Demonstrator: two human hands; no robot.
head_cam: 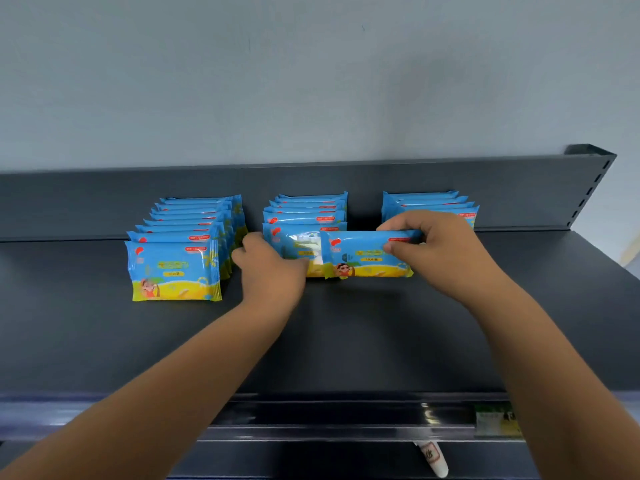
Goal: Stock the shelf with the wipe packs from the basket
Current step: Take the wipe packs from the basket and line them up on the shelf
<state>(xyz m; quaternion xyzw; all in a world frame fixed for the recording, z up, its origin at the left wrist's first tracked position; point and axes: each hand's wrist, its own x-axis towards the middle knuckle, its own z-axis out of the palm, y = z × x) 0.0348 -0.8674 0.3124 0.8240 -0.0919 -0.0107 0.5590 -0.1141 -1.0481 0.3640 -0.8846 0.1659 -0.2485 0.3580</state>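
The right hand (433, 251) holds a blue and yellow wipe pack (367, 254) near the middle of the frame. Its fingers (398, 225) curl over the top edge of the pack and the thumb presses on the front, so they are closed on the pack. The pack stands upright with its bottom edge down on the dark shelf (346, 341).

The left hand (270, 268) is just to the left of it. Its fingers reach behind the front pack of the middle row (304, 216), and that pack (294, 247) touches the hand. The fingertips are hidden, so I cannot tell if they hold it or only push on it. The pack in the right hand covers part of this front pack.

There are three rows of packs on the shelf, all standing up and facing front. The left row (187, 237) is the longest and comes closest to the front. The right row (429, 202) sits behind the right hand, near the back wall of the shelf (104, 202).

Both bare arms reach up from the bottom of the frame. A small green label (495, 419) is on the front rail (329, 410) at the lower right.
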